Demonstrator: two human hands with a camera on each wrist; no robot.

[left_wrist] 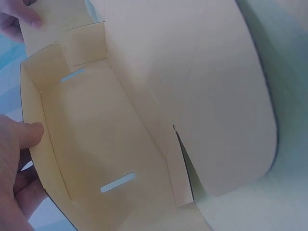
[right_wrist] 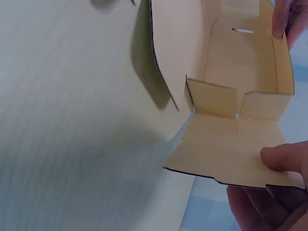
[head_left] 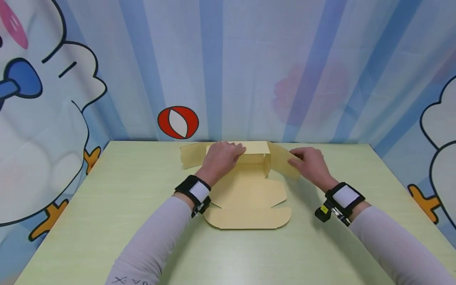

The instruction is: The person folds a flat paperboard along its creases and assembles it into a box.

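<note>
A partly folded cardboard box (head_left: 253,190) lies at the far side of the table, its lid panel flat toward me. My left hand (head_left: 221,157) grips the raised back wall (left_wrist: 34,115), thumb on the inner face and fingers behind. With thumb and fingers my right hand (head_left: 310,164) pinches the right side flap (right_wrist: 226,149), which spreads outward. Small end tabs (right_wrist: 211,96) stand folded in at that end of the box. The left side flap (head_left: 191,155) sticks out on the other side. Slots (left_wrist: 118,183) show in the box's bottom.
The pale wooden table (head_left: 107,221) ends just behind the box. A striped blue curtain (head_left: 242,71) with cartoon prints hangs beyond its far edge. Each wrist wears a black strap (head_left: 194,192) with a small camera.
</note>
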